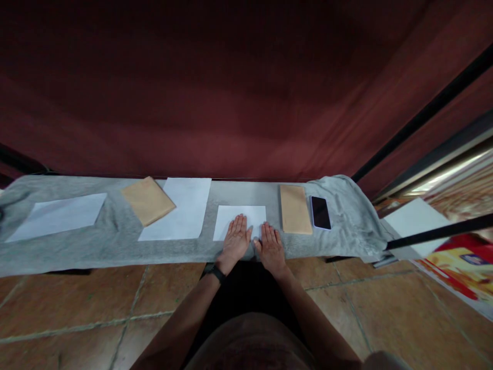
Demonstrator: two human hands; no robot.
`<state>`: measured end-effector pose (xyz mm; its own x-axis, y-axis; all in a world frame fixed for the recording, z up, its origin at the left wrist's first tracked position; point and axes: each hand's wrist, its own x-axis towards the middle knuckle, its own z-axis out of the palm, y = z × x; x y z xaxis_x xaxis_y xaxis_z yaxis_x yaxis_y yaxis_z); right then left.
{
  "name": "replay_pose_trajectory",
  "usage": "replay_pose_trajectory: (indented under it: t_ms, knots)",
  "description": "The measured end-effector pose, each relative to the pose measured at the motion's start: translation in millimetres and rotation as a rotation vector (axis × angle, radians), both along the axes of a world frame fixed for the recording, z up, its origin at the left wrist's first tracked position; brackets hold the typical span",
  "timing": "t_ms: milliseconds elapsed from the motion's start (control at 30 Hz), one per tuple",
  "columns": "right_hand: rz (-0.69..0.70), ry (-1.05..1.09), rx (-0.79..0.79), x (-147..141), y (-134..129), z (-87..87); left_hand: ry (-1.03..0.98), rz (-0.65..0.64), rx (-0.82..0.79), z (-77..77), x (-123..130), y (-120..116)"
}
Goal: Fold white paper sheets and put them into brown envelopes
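Note:
A white sheet of paper (224, 221) lies flat on the grey cloth (115, 246) in front of me. My left hand (236, 239) rests palm down on the sheet, its fingers stretched out and close together. Beside it, my right hand (271, 246) lies palm down at the sheet's lower right corner, fingers extended, partly on the cloth. Neither hand grips anything. To the right of the sheet are a brown envelope (295, 209) and a phone (321, 213) with a dark screen.
Left of my hands, a brown envelope (148, 201) overlaps a larger white sheet (188, 210). Another white sheet (59, 217) lies farther left. A dark red curtain (231, 103) hangs behind the cloth-covered surface. Black bars (442, 231) slant across the right side.

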<state>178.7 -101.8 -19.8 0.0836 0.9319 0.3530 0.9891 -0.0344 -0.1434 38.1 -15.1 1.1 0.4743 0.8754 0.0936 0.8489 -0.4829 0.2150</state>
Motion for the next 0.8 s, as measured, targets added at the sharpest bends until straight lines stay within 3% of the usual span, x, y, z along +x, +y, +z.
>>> replay_pose_trajectory:
  t_ms: [200, 333, 567, 800]
  knots:
    - [-0.061, 0.033, -0.029, -7.4, 1.5, 1.1, 0.015, 0.063, 0.058, -11.9, -14.3, 27.0]
    - [-0.173, 0.147, -0.086, -27.2, 27.8, 10.7, 0.010, 0.073, 0.079, -17.0, -27.3, 32.0]
    - [0.050, 0.255, -0.197, -61.7, 92.0, 24.9, 0.042, 0.030, 0.035, -12.2, -30.8, 30.6]
    - [0.056, 0.192, -0.163, -45.1, 98.5, 4.9, 0.037, 0.058, 0.037, -11.3, -28.2, 30.3]
